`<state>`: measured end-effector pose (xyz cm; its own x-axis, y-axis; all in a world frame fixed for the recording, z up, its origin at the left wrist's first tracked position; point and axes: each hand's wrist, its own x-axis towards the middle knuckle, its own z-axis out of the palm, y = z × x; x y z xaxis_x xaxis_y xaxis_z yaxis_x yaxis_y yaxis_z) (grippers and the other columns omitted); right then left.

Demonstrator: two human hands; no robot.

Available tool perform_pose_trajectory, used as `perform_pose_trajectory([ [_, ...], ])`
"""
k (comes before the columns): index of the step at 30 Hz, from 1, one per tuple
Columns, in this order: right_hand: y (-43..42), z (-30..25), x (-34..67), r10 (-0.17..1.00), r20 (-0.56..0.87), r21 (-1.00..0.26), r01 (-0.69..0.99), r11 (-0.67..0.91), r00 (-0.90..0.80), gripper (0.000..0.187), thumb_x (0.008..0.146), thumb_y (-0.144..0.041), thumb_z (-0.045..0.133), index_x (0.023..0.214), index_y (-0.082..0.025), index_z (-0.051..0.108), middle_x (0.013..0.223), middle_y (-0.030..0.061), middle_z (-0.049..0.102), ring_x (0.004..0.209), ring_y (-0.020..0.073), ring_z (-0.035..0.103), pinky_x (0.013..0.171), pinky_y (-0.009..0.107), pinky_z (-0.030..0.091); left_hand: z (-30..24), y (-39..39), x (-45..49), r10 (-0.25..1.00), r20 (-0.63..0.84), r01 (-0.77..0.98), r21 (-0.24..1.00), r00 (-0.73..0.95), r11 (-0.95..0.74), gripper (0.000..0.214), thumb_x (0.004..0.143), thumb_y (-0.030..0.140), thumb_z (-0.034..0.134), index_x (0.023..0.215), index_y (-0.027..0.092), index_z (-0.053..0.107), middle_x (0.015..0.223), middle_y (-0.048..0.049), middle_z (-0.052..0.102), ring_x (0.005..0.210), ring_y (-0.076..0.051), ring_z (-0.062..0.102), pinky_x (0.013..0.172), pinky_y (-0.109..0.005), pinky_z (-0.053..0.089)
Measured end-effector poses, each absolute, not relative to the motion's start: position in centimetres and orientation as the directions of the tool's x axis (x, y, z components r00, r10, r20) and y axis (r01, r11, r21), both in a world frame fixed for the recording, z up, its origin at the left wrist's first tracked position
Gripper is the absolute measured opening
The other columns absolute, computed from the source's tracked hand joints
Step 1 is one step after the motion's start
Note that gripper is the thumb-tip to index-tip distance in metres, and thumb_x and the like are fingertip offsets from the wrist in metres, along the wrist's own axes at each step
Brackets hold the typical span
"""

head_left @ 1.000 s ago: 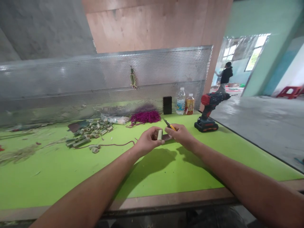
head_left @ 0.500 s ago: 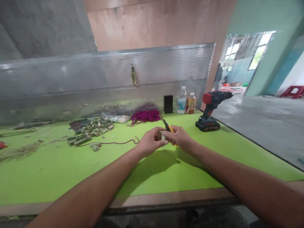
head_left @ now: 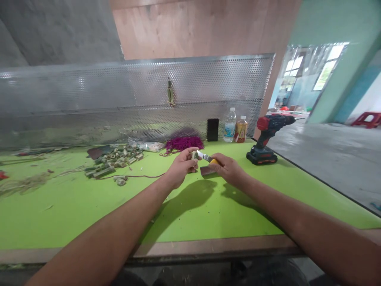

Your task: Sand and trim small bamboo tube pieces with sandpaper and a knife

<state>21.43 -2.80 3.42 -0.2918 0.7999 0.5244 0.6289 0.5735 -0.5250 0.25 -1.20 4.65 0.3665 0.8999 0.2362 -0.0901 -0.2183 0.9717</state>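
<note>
Between the fingers of my left hand is a short greenish piece of bamboo. My right hand is closed around a utility knife with a yellow handle; its bare blade points left and meets the bamboo piece, or nearly so. A dark brownish-grey flat piece shows just under my right fingers; whether it is held or lies on the table I cannot tell. A thin dark red cord runs over the green tabletop toward my left hand, which hides its end.
Cut bamboo pieces lie heaped at left, by a plastic packet. Behind my hands are purple string, a black phone-like slab and two bottles. A cordless drill stands right. A bamboo ornament hangs on the perforated panel.
My hands have moved apart. The knife has swung from pointing up and away to lying across, its blade at the bamboo piece. The dark flat piece has come into view below my right hand.
</note>
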Motion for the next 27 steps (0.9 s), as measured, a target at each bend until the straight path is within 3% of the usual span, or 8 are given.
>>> perform_pose_trajectory([
  [6,-3.6,3.5,20.9,0.785,0.511,-0.384,0.724,0.573,-0.350,0.028,0.094,-0.042,0.049,0.099,-0.019,0.065,0.081,0.0034,0.065,0.067,0.0150,0.053,0.060,0.026,0.030,5.0,-1.7,0.2,0.886,0.224,-0.024,0.972,0.407,-0.235,0.054,0.085,0.014,0.054,0.138,0.021,0.047,0.089,-0.0020,0.057,0.071,-0.010,0.052,0.065,-0.026,0.044],
  [12,-3.6,3.4,20.8,0.777,0.550,-0.326,0.779,0.536,-0.306,0.029,0.095,-0.042,0.049,0.102,-0.019,0.065,0.084,0.0043,0.066,0.068,0.0156,0.054,0.060,0.026,0.030,5.2,-2.2,0.2,0.868,0.221,0.089,0.954,0.445,-0.288,0.044,0.090,0.024,0.049,0.133,0.017,0.047,0.076,-0.0004,0.054,0.063,-0.011,0.048,0.058,-0.025,0.040],
  [17,-3.7,3.3,20.8,0.771,0.561,-0.335,0.768,0.545,-0.302,0.030,0.095,-0.043,0.049,0.104,-0.020,0.066,0.085,0.0043,0.068,0.069,0.0157,0.055,0.061,0.026,0.032,5.2,-2.3,0.3,0.848,0.265,0.141,0.921,0.459,-0.364,0.040,0.087,0.024,0.052,0.127,0.021,0.049,0.080,0.0011,0.048,0.065,-0.010,0.044,0.059,-0.024,0.038],
  [20,-3.8,3.2,20.7,0.771,0.559,-0.346,0.758,0.552,-0.306,0.032,0.095,-0.045,0.049,0.102,-0.019,0.066,0.084,0.0047,0.068,0.069,0.0159,0.055,0.062,0.026,0.033,5.1,-2.2,0.4,0.845,0.296,0.209,0.884,0.445,-0.419,0.041,0.087,0.033,0.056,0.126,0.021,0.048,0.086,0.0000,0.049,0.072,-0.012,0.045,0.064,-0.024,0.040],
  [27,-3.7,3.0,20.6,0.768,0.559,-0.360,0.743,0.564,-0.313,0.031,0.095,-0.045,0.049,0.100,-0.020,0.065,0.084,0.0042,0.068,0.070,0.0163,0.057,0.062,0.026,0.033,4.9,-1.6,0.5,0.827,0.366,0.342,0.781,0.427,-0.522,0.030,0.090,0.038,0.052,0.115,0.019,0.052,0.087,-0.0015,0.052,0.077,-0.015,0.047,0.068,-0.027,0.040],
])
